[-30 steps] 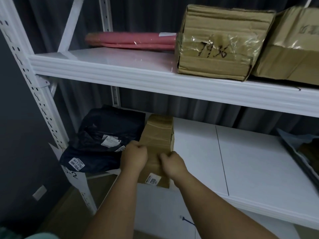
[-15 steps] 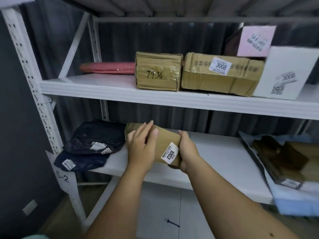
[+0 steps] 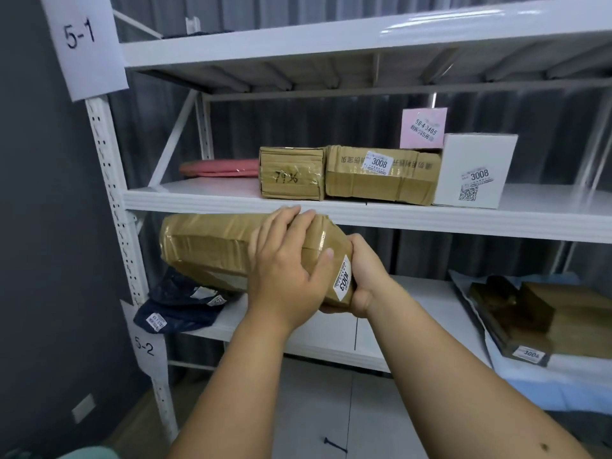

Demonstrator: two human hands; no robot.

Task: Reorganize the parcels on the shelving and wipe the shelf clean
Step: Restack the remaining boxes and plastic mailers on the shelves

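**Taped box lifted clear of the lower shelf**

Raised since a moment ago, the taped cardboard parcel [image 3: 231, 253] that sat on the lower shelf [image 3: 397, 313] is now in the air, level with the front edge of the middle shelf [image 3: 198, 198]. Both hands have it at its near end: the left hand [image 3: 286, 276] wraps over the top with fingers spread and thumb on the end face, the right hand [image 3: 366, 276] cups the end from below, beside a white label reading 1003 [image 3: 343, 278].

Dark mailer bags [image 3: 178, 306] lie underneath on the lower shelf's left end. On the middle shelf, a pink flat package [image 3: 220, 167] lies at the back left, then a brown box marked 79% [image 3: 291, 173], a wider carton labelled 3008 [image 3: 382, 175] and a white box [image 3: 473, 170], touching in a row, with a pink box [image 3: 422, 127] behind. At far right on the lower shelf lies a clear-wrapped bundle [image 3: 530, 313]. Post tags read 5-1 [image 3: 81, 38] and 5-2 [image 3: 145, 346].
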